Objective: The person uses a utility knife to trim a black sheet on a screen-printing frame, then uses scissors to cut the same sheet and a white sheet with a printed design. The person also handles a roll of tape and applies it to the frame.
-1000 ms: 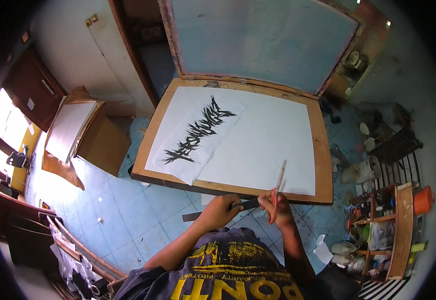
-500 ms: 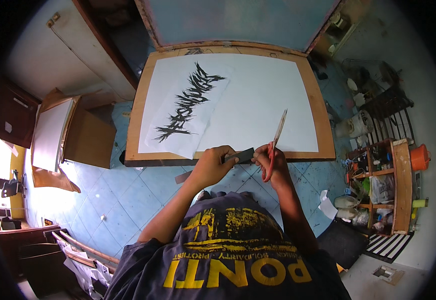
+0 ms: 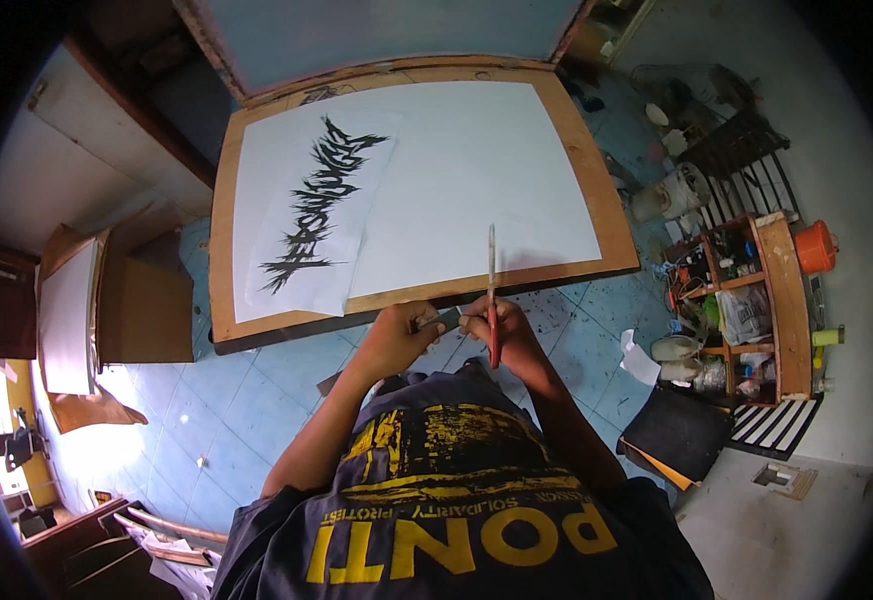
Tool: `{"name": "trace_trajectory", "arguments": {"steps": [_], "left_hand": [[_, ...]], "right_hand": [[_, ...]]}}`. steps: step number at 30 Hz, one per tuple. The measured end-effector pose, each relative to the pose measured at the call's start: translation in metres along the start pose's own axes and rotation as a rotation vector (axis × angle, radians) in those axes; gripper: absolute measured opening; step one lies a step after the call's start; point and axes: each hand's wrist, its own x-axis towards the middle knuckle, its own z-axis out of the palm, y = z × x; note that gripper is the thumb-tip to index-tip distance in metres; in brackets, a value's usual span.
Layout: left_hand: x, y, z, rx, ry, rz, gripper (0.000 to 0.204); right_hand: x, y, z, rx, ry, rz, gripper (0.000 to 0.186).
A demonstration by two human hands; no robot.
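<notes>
Scissors [image 3: 493,298] shifted L, R hand [image 3: 512,330], blk lettering [image 3: 323,205]

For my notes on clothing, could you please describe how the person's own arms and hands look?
The left hand and right hand wear no gloves, and no watch is visible. Both forearms are uncovered below the short, dark sleeves of a T-shirt with yellow lettering.
</notes>
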Motion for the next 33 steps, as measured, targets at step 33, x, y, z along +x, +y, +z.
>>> {"name": "trace_trajectory", "arguments": {"steps": [33], "left_hand": [[0.066, -0.007, 0.05, 0.025, -0.103, 0.062, 0.018]], "right_hand": [[-0.049, 0.031, -0.066, -0.339, -0.247, 0.392, 0.053]]}}
